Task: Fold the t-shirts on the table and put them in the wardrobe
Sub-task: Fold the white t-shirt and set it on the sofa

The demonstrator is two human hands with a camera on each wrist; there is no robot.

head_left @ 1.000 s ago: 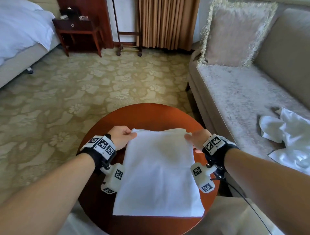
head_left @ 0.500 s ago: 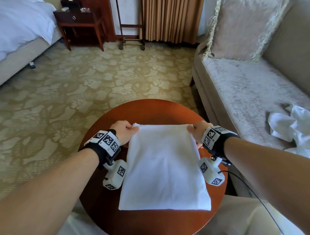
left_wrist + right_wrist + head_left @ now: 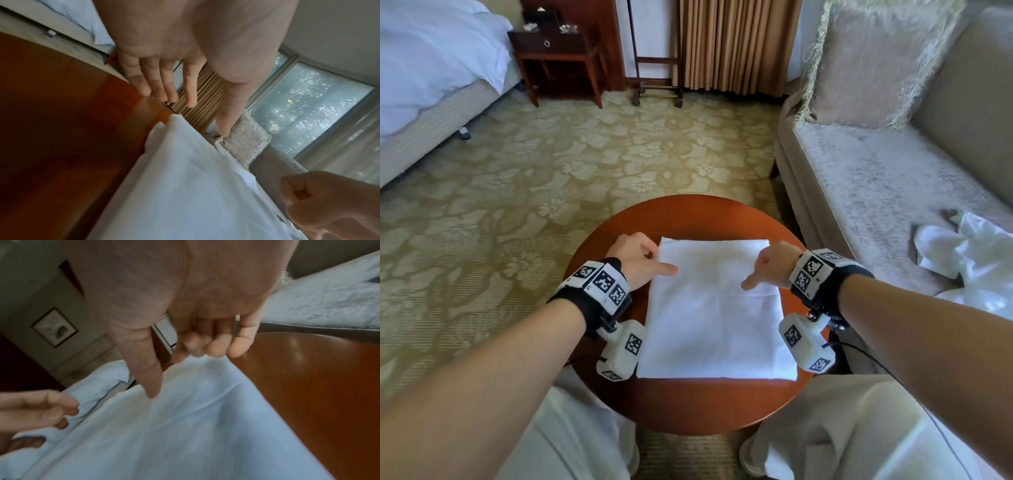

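White cotton t-shirt (image 3: pixel 710 308), folded, is lying centred on the round table (image 3: pixel 688 401), with another crumpled t-shirt (image 3: pixel 969 253) waiting right of the table. Left hand (image 3: pixel 635 255) and right hand (image 3: pixel 774 262) are hovering released, gripping nothing; a careless lift risks unfolding it.

Head camera looks down; wrist cameras look close along fingers; all share the t-shirt (image 3: pixel 714 308).

Both forearms reached forward, wrists strapped with marker-covered bands. The left hand (image 3: pixel 635 255) hung with fingers (image 3: pixel 156 81) loosely extended and thumb pointing right. The right hand (image 3: pixel 774 262) held fingers (image 3: pixel 218 344) slightly curled, thumb pointing left.
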